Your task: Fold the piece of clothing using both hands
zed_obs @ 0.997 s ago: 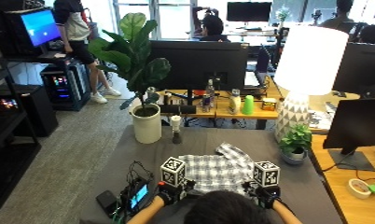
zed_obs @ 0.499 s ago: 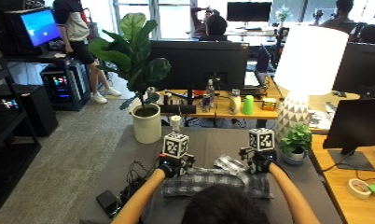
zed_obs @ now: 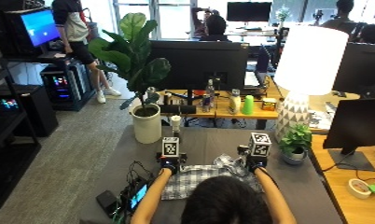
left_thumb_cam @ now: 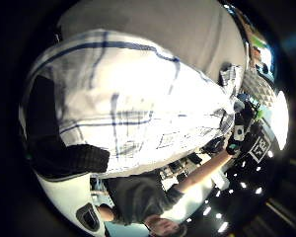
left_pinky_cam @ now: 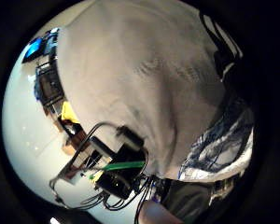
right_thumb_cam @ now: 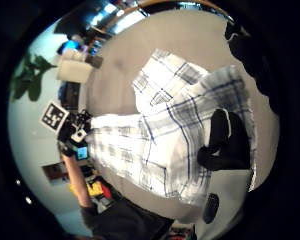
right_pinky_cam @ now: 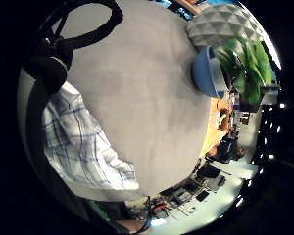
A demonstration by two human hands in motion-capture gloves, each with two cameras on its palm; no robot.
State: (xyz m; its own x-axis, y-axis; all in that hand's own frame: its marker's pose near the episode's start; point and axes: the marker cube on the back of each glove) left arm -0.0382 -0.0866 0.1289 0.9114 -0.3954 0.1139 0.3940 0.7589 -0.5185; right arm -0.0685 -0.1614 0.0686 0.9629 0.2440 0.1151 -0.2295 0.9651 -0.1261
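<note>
Plaid shirt [zed_obs: 193, 179] lies on grey bench [zed_obs: 206, 142], before the person. Left hand [zed_obs: 170, 163] pinches its far left edge; right hand [zed_obs: 257, 164] grasps the far right edge.

Shirt [zed_obs: 193, 179] lies on table [zed_obs: 206, 142], between left hand [zed_obs: 170, 163] and right hand [zed_obs: 257, 163].

Both forearms reach forward and away from the body, roughly parallel and level with each other. The left hand [zed_obs: 170, 164] sits at the far end of the left arm with its fingers [left_thumb_cam: 64, 158] curled in a grip on cloth. The right hand [zed_obs: 256, 164] mirrors it, its fingers [right_thumb_cam: 225, 142] likewise pinching cloth.
</note>
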